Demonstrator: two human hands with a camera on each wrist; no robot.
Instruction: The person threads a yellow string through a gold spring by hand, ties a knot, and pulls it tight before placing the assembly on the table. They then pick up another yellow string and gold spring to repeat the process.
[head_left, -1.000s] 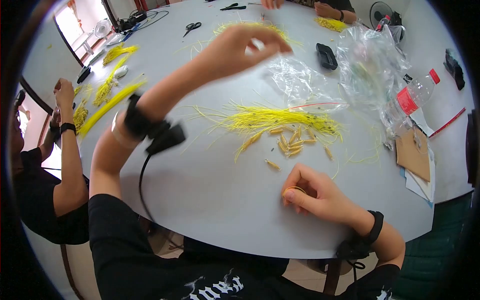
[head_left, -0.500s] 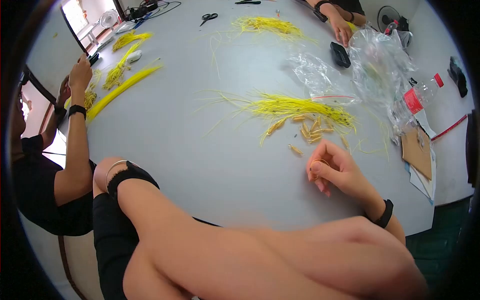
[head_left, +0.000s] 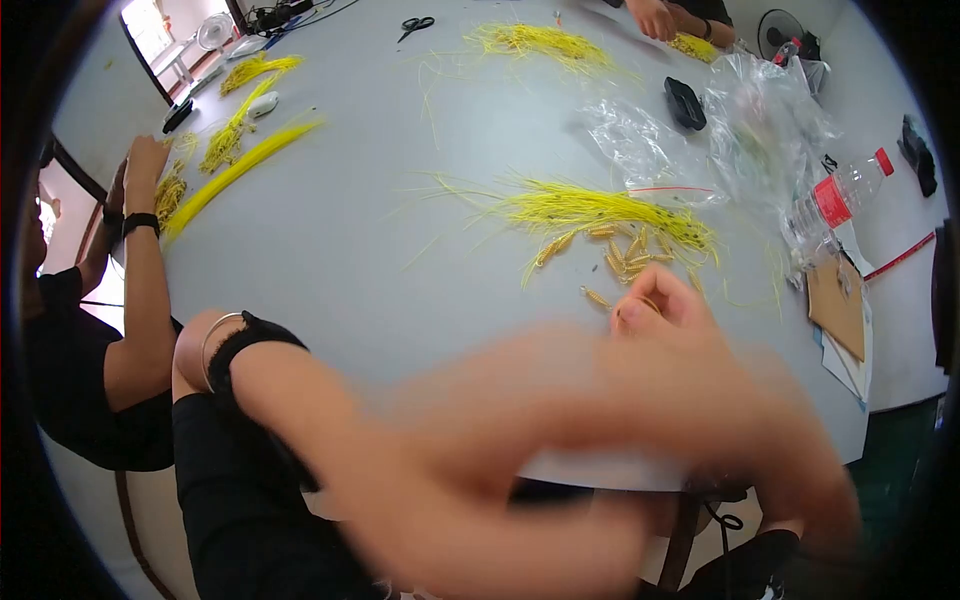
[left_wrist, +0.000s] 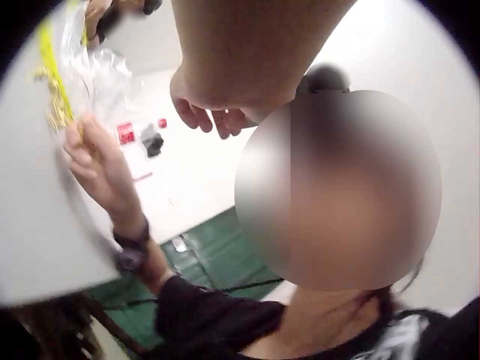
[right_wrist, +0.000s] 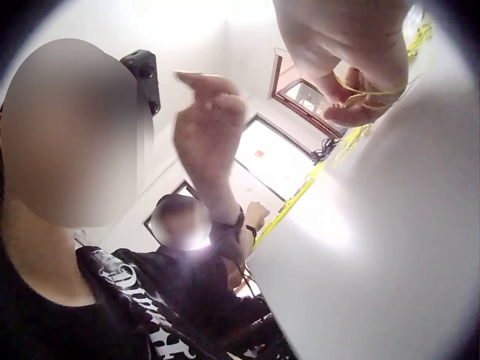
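Observation:
In the head view my right hand pinches a thin yellow cord just over the table. The right wrist view shows the cord looped around its fingers. My left hand is raised close before the head camera, large and blurred. From the right wrist view, that left hand has bent fingers beside my head; I cannot tell whether it holds a fine strand. Small gold coiled bundles lie right beyond my right hand, one loose bundle by its fingertips. Behind them spreads a pile of yellow cords.
Clear plastic bags, a black case and a bottle stand to the right, above cardboard. More yellow cords lie at the left by another person's arm. Scissors are at the back.
My left hand has come back from far over the table to right before the head camera. My right hand has shifted up towards the gold bundles, still pinching the cord.

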